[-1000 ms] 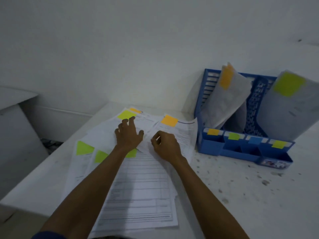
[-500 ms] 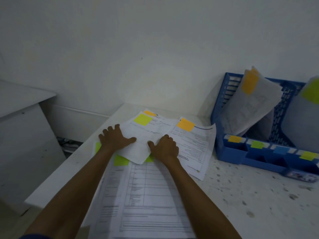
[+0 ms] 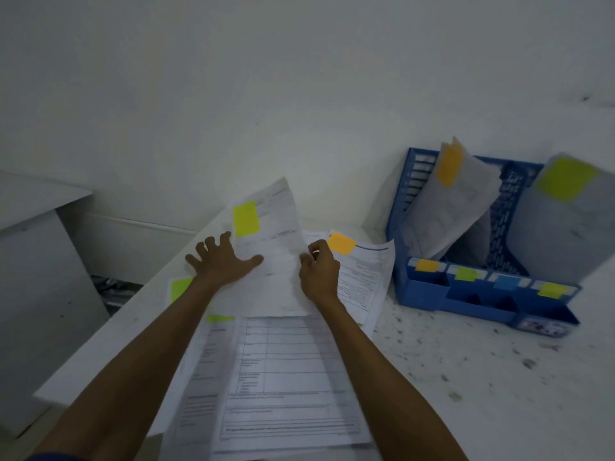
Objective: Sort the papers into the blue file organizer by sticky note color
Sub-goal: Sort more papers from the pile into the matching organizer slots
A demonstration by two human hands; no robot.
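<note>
Yellow-green sticky note [image 3: 246, 218] marks the sheet [image 3: 273, 254] tilting up off the pile [image 3: 283, 377] mid-bench, its right edge pinched in the right hand [image 3: 317, 277]; that grip is closed on the paper. The left hand [image 3: 223, 262] lies spread and flat, holding nothing, pinning the papers beneath. Best to keep that pressure while lifting so neighbours don't drag, then carry it to the blue file organizer [image 3: 426, 294] at right. Four colour tabs front the organizer; two sheaves already stand inside; one orange-noted sheet [image 3: 366, 274] shows beside the pile.
</note>
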